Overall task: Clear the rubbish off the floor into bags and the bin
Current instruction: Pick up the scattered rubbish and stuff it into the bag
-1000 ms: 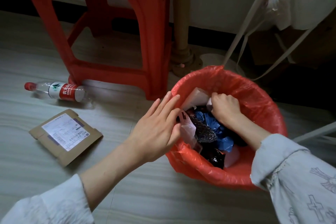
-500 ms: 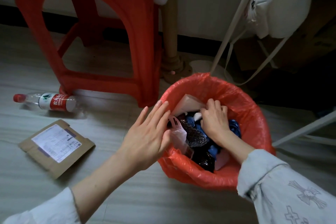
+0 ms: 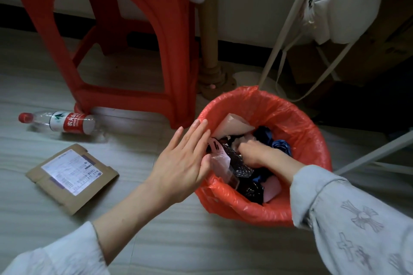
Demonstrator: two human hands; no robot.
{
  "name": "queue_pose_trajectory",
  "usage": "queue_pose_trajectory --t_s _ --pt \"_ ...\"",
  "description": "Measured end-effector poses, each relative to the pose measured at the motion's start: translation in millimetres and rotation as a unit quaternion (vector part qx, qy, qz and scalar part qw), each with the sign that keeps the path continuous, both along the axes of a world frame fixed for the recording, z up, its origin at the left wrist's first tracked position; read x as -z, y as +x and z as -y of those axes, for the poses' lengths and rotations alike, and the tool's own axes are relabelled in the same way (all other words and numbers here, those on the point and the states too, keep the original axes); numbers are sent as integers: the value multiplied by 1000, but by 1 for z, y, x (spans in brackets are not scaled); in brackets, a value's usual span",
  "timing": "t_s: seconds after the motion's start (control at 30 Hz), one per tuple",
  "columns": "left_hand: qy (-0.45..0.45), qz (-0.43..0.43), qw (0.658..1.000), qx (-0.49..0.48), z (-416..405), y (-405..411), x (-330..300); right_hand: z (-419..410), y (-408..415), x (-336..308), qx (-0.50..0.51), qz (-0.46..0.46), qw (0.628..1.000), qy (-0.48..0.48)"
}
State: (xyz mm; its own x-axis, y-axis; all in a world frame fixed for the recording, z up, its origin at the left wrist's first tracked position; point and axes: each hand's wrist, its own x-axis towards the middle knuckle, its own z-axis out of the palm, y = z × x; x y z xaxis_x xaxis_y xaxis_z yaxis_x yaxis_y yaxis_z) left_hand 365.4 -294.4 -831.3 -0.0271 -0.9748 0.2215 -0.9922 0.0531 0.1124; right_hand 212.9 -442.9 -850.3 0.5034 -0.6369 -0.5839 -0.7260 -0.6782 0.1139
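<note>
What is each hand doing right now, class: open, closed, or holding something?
Left hand: open, fingers straight, at the bin's near rim.
Right hand: down among the rubbish in the bin, fingers curled; whether it holds anything cannot be told.

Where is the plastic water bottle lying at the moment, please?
In the head view, the plastic water bottle lies on its side on the floor at the left, against the foot of the red stool, just beyond the flattened cardboard parcel.

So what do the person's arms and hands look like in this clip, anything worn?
Both hands are bare: the left hand and right hand show no gloves, rings or watch. Both arms wear pale grey-blue long sleeves. The right sleeve carries faint grey cross-shaped prints; the left sleeve looks plain and is pushed back, leaving the forearm uncovered.
</note>
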Motion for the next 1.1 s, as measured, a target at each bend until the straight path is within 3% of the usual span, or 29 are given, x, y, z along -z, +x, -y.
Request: queue_pose_trajectory --t_s 0.17,0.43,0.57,0.63,0.73,0.83,0.93,1.1 --pt "17 2 1000 -6 0 0 -1 1 -6 13 -9 -7 999 47" --pt "19 18 999 42 -11 23 -15 -16 -2 -33 6 151 980 -132" --pt "44 -44 998 31 -28 56 -28 -43 22 -69 -45 291 929 -224" --pt "39 -77 996 2 -48 81 -39 -63 50 -81 -84 386 890 -227" --pt "25 -129 985 -116 -91 123 -46 -105 105 -90 -168 443 859 -195" --pt "65 -162 961 -216 -146 163 -48 -147 160 -84 -246 439 852 -145" --pt "125 -170 930 -300 -224 193 -41 -198 212 -63 -342 359 868 -36" --pt "189 -211 849 -446 -346 206 -41 -279 265 -34 -456 256 850 67"
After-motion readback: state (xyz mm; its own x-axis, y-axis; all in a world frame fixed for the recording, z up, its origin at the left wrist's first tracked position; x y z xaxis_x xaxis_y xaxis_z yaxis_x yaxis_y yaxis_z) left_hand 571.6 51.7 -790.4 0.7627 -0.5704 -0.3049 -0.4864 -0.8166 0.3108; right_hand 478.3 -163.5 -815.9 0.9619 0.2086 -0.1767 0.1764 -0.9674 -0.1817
